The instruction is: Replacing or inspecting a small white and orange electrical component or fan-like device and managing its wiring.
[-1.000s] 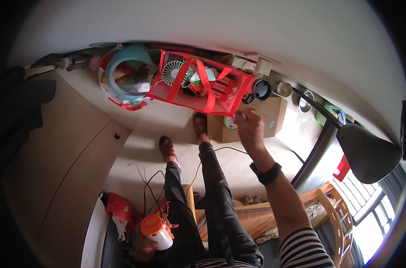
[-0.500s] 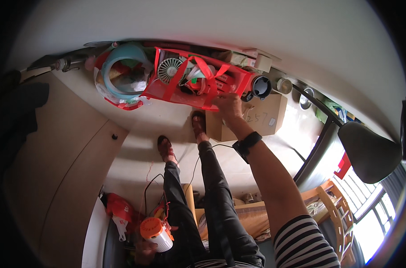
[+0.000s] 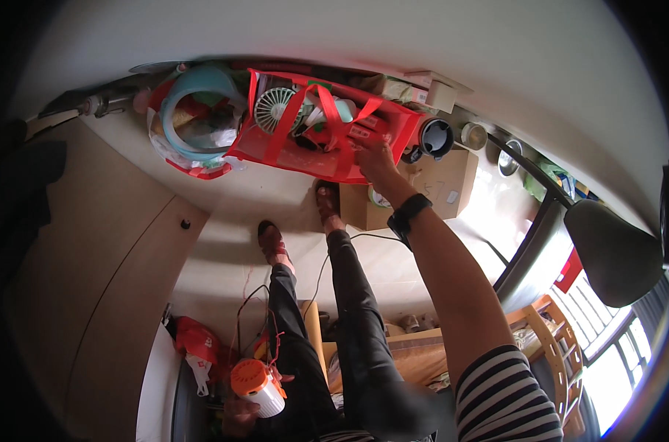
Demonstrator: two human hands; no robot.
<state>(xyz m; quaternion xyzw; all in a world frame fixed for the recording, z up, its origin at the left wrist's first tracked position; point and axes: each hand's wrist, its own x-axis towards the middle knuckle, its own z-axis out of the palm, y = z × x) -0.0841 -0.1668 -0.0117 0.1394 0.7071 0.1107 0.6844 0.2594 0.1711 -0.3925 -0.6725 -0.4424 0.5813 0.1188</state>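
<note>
My left hand (image 3: 240,417) is wrapped round a white ribbed cylinder with an orange vented top (image 3: 249,376), at the lower left beside my thigh. A pink cord hangs by it. My right arm reaches forward, and my right hand (image 3: 379,162) grips the front rim of a red tote bag (image 3: 327,171) near its strap, fingers bent over the edge. What the fingertips touch inside is hard to make out. Within the bag lie a pale green hand fan (image 3: 277,109), red boxes and other small things.
Left of the bag stands a light blue rimmed tub (image 3: 174,121) with bags in it. A cardboard box (image 3: 452,188), a dark-lidded cup (image 3: 436,138) and metal bowls (image 3: 509,158) are to the right. A black cord (image 3: 321,269) runs across the floor by my feet.
My right hand has moved slightly up and farther over the bag's rim, its fingers now reaching inside the edge. My left hand still holds the white and orange cylinder.
</note>
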